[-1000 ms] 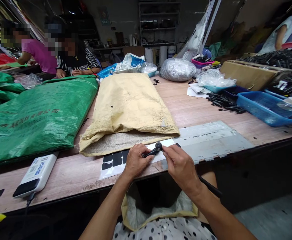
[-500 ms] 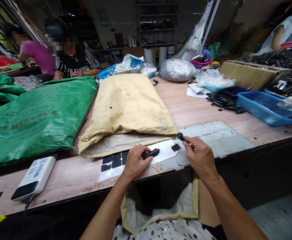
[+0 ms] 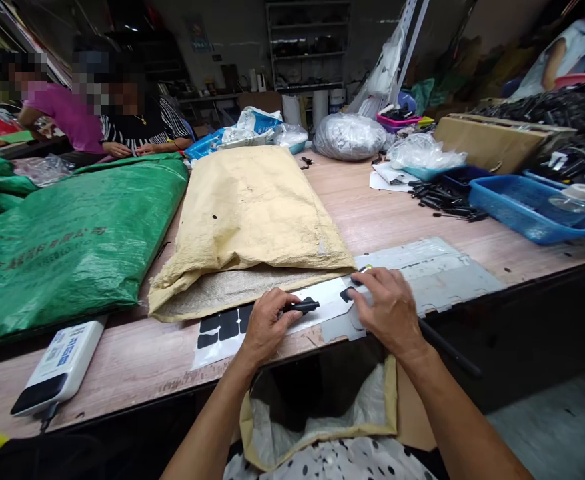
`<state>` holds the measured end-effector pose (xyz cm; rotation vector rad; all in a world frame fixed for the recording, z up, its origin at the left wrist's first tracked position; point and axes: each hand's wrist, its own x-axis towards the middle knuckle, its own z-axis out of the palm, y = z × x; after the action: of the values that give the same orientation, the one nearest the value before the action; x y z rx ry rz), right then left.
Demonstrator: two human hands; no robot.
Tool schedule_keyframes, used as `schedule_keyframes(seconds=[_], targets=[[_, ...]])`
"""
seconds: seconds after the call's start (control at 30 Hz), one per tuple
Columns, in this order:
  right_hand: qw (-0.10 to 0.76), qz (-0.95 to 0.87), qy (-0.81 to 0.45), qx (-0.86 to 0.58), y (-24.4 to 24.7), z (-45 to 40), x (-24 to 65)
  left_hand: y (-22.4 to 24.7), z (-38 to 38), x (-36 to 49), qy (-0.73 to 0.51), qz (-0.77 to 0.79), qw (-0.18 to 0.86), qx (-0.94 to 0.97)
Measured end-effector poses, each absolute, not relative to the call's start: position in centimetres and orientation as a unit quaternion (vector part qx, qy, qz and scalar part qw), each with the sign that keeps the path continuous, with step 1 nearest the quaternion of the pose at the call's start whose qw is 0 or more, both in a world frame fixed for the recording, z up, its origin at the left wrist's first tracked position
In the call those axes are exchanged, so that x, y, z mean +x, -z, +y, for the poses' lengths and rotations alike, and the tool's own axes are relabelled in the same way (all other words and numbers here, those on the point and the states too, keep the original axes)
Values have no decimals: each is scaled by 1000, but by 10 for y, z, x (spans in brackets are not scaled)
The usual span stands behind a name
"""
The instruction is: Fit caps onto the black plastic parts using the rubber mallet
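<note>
Our left hand is mostly closed, with the thumb and fingers pinching a small black piece. Our right hand is bent, and its thumb looks a little apart from the pointing finger. It is blurry, so we cannot tell if it has hold of anything. Its fingertips are right by a black patch, and a tiny yellow bit shows next to its fingers.

The black piece sticks out of our left hand toward the right one, so it is between our two hands. It is over a white sheet, but we cannot tell if it touches it. More black stickers are on the sheet, left of our left hand. The black patch is at the sheet's right end, near a flat gray board.

Just past our hands, a big tan bag lies on the wooden table. To its left is a green bag, with a white box in front. Below our hands, an open sack sits on our lap. Off to the right are a blue tray and a pile of black parts.
</note>
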<state>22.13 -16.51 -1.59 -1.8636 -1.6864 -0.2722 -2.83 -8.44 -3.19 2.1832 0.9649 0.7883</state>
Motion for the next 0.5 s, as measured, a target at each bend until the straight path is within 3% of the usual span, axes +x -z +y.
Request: schedule_keyframes(seconds=[0.13,0.27,0.5], targets=[[273,-765,-38,-582,4,-160,191,32,-85,-30,-314,347,310,828],[226,-783,-30,-578,9,-154,175,29,-87,-30,-310,343,305,832],[232,-787,-23,-571,20,-152,172,26,-90,-28,-296,356,277,842]])
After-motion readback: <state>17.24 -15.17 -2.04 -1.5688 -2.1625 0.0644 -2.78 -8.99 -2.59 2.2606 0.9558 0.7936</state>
